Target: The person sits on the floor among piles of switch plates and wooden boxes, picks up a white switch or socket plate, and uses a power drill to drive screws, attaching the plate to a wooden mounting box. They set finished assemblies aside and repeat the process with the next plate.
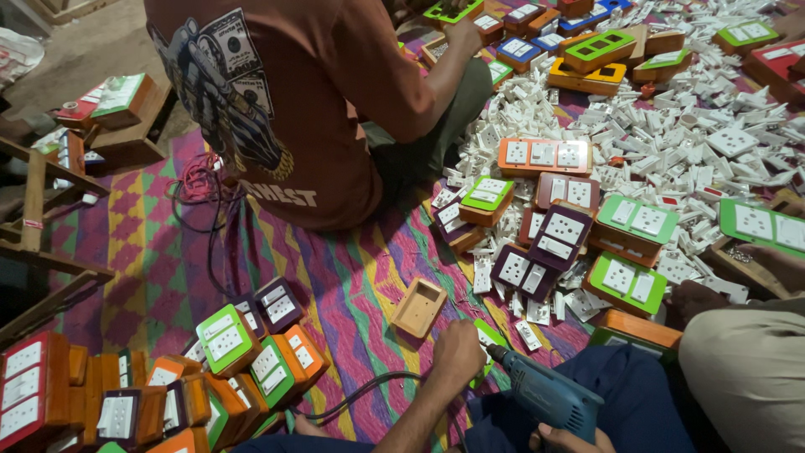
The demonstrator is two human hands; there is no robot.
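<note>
The right hand [563, 439], at six o'clock in the view, is wrapped around the grip of a blue electric drill [545, 393] whose bit points toward ten o'clock. The left hand [457, 351] is curled down on a green-faced switch board [488, 340] at the bit's tip. An empty wooden box [418, 307] lies just beside it at eleven o'clock on the striped mat [352, 277].

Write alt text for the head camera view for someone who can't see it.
The person's right hand grips a blue electric drill while the left hand presses a green switch plate onto a colourful woven mat. Finished switch boards and white sockets surround a seated co-worker.
</note>
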